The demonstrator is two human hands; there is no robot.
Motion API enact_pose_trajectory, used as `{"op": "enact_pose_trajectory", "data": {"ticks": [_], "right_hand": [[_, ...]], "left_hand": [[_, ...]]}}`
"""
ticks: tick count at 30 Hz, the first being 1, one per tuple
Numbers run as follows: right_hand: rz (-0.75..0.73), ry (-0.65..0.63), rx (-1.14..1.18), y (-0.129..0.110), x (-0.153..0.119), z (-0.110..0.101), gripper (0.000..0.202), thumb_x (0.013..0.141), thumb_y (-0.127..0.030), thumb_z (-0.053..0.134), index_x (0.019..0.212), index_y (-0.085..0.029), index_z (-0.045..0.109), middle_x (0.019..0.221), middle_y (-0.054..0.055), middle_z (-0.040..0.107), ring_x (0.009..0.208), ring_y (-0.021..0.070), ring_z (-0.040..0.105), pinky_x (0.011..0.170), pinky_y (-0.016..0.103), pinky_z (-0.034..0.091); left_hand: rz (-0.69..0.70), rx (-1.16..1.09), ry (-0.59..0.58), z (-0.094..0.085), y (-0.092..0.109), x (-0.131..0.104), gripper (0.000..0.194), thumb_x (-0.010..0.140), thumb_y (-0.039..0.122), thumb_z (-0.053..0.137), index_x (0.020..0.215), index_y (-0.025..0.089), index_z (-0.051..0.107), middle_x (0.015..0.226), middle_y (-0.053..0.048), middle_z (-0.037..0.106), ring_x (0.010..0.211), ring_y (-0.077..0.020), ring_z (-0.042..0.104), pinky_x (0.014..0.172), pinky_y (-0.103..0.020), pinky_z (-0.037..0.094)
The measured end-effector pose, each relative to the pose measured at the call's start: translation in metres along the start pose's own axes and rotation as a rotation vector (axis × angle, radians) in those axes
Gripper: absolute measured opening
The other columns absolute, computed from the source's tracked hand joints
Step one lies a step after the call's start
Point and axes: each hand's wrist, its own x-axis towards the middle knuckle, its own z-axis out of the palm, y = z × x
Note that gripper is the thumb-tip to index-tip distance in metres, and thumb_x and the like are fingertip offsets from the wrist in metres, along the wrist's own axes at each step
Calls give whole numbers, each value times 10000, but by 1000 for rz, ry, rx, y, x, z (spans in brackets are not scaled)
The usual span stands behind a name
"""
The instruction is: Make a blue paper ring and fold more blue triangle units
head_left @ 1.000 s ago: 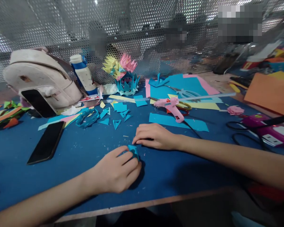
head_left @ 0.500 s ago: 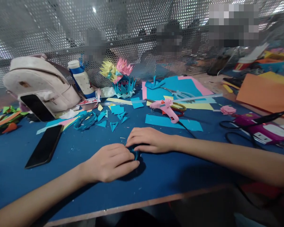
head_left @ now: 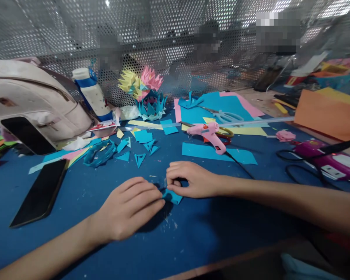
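A small piece of blue paper (head_left: pixel 172 197) lies on the blue table between my hands. My left hand (head_left: pixel 131 206) presses its left end, fingers together and fingertips on the paper. The curled fingers of my right hand (head_left: pixel 194 179) pinch the paper's upper edge. Part of the paper is hidden under the fingers. Just beyond my hands are several folded blue paper triangles (head_left: pixel 139 159) and a ring of blue paper strip (head_left: pixel 100 153). A pink glue gun (head_left: pixel 211 135) rests on a blue paper strip (head_left: pixel 242 155) past my right hand.
A black phone (head_left: pixel 41 192) lies at left, near a pale backpack (head_left: pixel 26 93) and a bottle (head_left: pixel 90 93). Paper flowers (head_left: pixel 151 81) stand at the back. Scissors (head_left: pixel 227 116), orange paper (head_left: pixel 326 114) and a purple power strip (head_left: pixel 323 159) with cables are at right.
My right hand has moved slightly right, its fingers now more curled. More of the blue paper shows between my hands. The view has shifted a little.
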Motion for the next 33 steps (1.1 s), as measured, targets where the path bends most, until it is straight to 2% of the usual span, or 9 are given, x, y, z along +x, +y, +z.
{"op": "enact_pose_trajectory", "data": {"ticks": [4, 7, 10, 16, 23, 26, 28, 31, 33], "right_hand": [[17, 34, -69, 1, 1, 5, 215, 884, -202, 551, 672, -174, 522, 632, -27, 496, 653, 122, 420, 652, 267, 295], [19, 37, -104, 1, 1, 6, 273, 889, -191, 524, 623, -177, 466, 603, -29, 479, 630, 118, 387, 657, 282, 276], [-17, 25, -105, 2, 1, 4, 311, 919, -229, 509, 619, -176, 448, 618, -31, 484, 643, 118, 381, 673, 291, 267], [10, -54, -74, 2, 0, 0, 281, 890, -206, 542, 623, -171, 462, 648, -37, 482, 667, 115, 392, 693, 293, 264], [-2, -63, -88, 1, 0, -2, 289, 903, -192, 545, 627, -172, 461, 635, -36, 484, 653, 118, 389, 687, 287, 262], [-1, -122, -119, 1, 1, -9, 207, 892, -284, 621, 744, -183, 517, 705, -34, 533, 685, 127, 423, 681, 279, 265], [-18, -185, -149, 0, 2, -14, 253, 876, -405, 665, 826, -191, 541, 767, -24, 559, 709, 137, 451, 677, 280, 270], [-88, -247, -224, 0, 3, -21, 301, 895, -485, 630, 903, -194, 552, 832, -1, 584, 746, 159, 482, 664, 292, 275], [-143, -269, -289, 0, 3, -22, 301, 929, -491, 584, 918, -192, 549, 855, 12, 597, 747, 167, 485, 646, 302, 278]], "left_hand": [[-64, 95, -134, 6, 27, -9, 387, 1069, 176, 321, 1276, 126, 644, 1276, -50, 678, 1172, -200, 594, 1102, -356, 395], [-100, 106, -166, 13, 38, -11, 399, 1084, 300, 338, 1286, 142, 644, 1287, -27, 678, 1187, -179, 578, 1093, -312, 378], [-116, 96, -162, 19, 36, -12, 414, 1077, 376, 365, 1277, 152, 649, 1265, -18, 690, 1184, -171, 573, 1112, -303, 349], [-143, 85, -152, 22, 29, -16, 408, 1062, 405, 409, 1250, 149, 666, 1207, -17, 708, 1155, -179, 572, 1218, -345, 178], [-176, 73, -208, 17, 29, -12, 419, 1061, 406, 403, 1273, 141, 649, 1293, -32, 667, 1227, -191, 527, 1235, -352, 123], [-168, 73, -269, 14, 30, -12, 425, 1066, 403, 394, 1314, 142, 619, 1333, -24, 646, 1264, -187, 504, 1241, -352, 103], [-173, 73, -272, 13, 31, -12, 434, 1044, 422, 444, 1334, 142, 605, 1346, -25, 639, 1277, -189, 496, 1243, -356, 102], [-172, 80, -300, 11, 31, -10, 468, 1017, 444, 496, 1366, 143, 581, 1367, -30, 625, 1271, -195, 500, 1241, -359, 103], [-167, 92, -342, 10, 31, -9, 474, 1038, 437, 441, 1390, 142, 560, 1380, -39, 613, 1268, -205, 501, 1234, -375, 97]]}}
